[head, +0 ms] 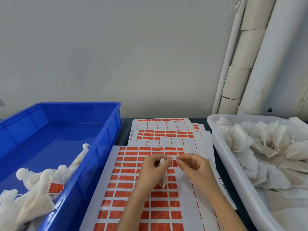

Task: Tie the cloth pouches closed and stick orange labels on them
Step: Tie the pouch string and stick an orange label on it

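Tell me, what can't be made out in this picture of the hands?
Head view only:
- Print on the orange label pinched by the right hand: too small, blurred.
- Cloth pouch: its neck mostly hidden inside the left hand.
- White tub and blue crate: cut off by the frame edges, so pouch counts unknown.

Even, soft daylight, faint shadows, slightly blurry throughout (wide-angle bending at edges)
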`<state>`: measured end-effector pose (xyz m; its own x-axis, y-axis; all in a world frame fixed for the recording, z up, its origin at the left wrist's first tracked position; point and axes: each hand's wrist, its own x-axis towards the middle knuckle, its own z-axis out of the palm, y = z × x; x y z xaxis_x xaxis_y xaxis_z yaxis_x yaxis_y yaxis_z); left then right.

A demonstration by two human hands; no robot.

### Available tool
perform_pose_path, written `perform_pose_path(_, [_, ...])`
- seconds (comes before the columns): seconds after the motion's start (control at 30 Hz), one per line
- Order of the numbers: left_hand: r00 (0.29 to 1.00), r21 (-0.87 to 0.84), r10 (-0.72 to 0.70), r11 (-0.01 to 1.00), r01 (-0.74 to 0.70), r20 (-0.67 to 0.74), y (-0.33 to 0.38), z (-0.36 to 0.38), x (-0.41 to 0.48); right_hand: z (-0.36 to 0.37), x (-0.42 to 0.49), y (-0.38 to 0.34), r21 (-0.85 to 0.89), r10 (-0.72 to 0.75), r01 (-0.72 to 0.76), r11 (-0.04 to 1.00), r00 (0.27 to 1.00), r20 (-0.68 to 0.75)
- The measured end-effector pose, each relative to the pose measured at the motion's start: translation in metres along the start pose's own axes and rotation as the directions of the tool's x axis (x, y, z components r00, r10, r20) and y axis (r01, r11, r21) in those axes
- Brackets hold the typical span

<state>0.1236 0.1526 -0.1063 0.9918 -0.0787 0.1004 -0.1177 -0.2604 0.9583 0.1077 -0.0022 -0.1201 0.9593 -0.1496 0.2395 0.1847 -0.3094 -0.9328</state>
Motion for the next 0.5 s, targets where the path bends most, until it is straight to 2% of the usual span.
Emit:
perform_pose_path(0.17, [0.999, 0.074, 0.011, 0.997, -0.014, 0.043, -0.0009, 0.0025, -0.0001, -0.0034, -0.0001, -0.0003, 0.026, 0.032, -0.031, 0.999, 0.999, -0.019])
perform_pose_path(0.37, [0.998, 0.131, 0.052, 0.990, -0.058, 0.047, -0.0028, 0.0041, -0.0002, 0.0033, -0.0001, -0.0030, -0.029, 0.003, -0.003, 1.000, 1.000, 0.018])
perform_pose_path(0.43, [0.998, 0.127, 0.061, 0.990, -0.064, 0.029, -0.0023, 0.0041, -0.0003, 0.0044, 0.0015, -0.0022, -0.008, 0.001, -0.001, 1.000, 1.000, -0.008])
perform_pose_path(0.5, [0.997, 0.050, 0.056, 0.997, -0.058, 0.047, -0.0007, 0.0012, -0.0011, 0.0030, 0.0029, -0.0011, 0.042, 0.015, -0.013, 0.999, 0.999, -0.037])
